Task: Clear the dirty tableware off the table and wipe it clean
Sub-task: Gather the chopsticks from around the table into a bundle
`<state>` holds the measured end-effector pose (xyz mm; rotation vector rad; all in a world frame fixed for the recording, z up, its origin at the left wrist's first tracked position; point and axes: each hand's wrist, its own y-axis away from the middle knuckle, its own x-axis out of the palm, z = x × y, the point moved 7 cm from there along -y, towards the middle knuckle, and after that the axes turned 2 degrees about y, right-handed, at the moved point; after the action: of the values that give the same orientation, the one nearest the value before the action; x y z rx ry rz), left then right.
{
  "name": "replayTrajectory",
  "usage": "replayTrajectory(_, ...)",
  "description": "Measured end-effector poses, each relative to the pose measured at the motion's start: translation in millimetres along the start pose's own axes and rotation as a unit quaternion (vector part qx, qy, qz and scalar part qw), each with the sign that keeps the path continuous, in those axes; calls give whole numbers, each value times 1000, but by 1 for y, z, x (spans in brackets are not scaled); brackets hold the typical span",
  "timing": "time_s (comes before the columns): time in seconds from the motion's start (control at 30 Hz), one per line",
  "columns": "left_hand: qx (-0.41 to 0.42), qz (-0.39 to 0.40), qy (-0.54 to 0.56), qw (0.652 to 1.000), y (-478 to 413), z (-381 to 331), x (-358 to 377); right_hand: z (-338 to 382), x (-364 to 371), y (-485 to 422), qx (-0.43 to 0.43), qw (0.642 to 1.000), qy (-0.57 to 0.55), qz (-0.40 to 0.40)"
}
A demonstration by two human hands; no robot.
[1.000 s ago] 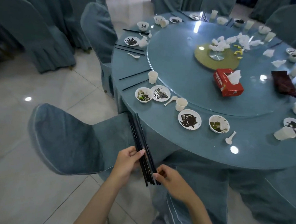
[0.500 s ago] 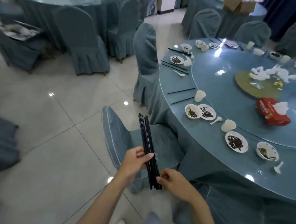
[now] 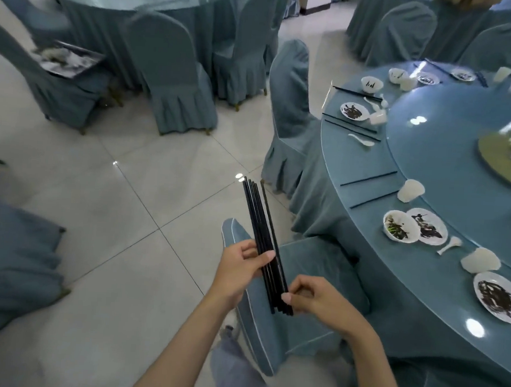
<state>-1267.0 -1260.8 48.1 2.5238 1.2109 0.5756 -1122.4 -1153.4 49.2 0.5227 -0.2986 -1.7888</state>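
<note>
at the far left stands another round table draped in grey-blue cloth (image 3: 96, 34), with cloth-covered chairs (image 3: 176, 92) around it on the pale tiled floor (image 3: 97, 213). lower, toward the middle, the person's left hand (image 3: 240, 270) grips a bundle of long black chopsticks (image 3: 258, 223) about halfway along, thumb laid across the front and fingers curled behind. the bundle is held in the air beyond the table's left edge, above a blue covered chair (image 3: 312, 265), its far tips fanning slightly apart. the right hand (image 3: 322, 300) pinches the bundle's lower ends, thumb and curled fingers closed on them. to the right, the round table covered in blue cloth (image 3: 367, 158) carries dirty tableware along its left and near edge. there are two loose black chopsticks (image 3: 369, 178) lying apart, a white cup (image 3: 411, 190) and a white bowl with green scraps (image 3: 400, 230) touching a stained white plate (image 3: 427, 226). further right lie a white spoon (image 3: 450, 245), a second white cup (image 3: 480, 260) and another soiled white plate (image 3: 497, 297). a large glass turntable (image 3: 435, 174) covers the table's middle.
</note>
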Motion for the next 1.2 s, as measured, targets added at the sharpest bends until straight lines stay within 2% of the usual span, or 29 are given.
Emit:
replayTrajectory(0.17, -3, 3, -29, 1000, -81, -40, -17, 17, -10, -79, 23, 992, -103, -66)
replayTrajectory(0.4, -33, 34, -64, 997, -173, -73, -21, 43, -21, -150, 53, 963, -192, -182)
replayTrajectory(0.63, -88, 117, -58, 988, -247, -86, -1, 58, -42, -189, 61, 926, -236, -289)
replayTrajectory(0.77, -120, 183, -49, 975, -298, -96, 5, 68, -50, -226, 83, 914, -241, -315)
replayTrajectory(0.9, -136, 229, -27, 964, -344, -121, 4, 97, -53, -272, 100, 909, -263, -308)
replayTrajectory(1.07, -144, 263, -36, 953, -389, -152, 4, 141, -53, -321, 95, 902, -311, -284)
replayTrajectory(1.2, -154, 306, -43, 938, -414, -166, 23, 159, -61, -349, 80, 883, -348, -306)
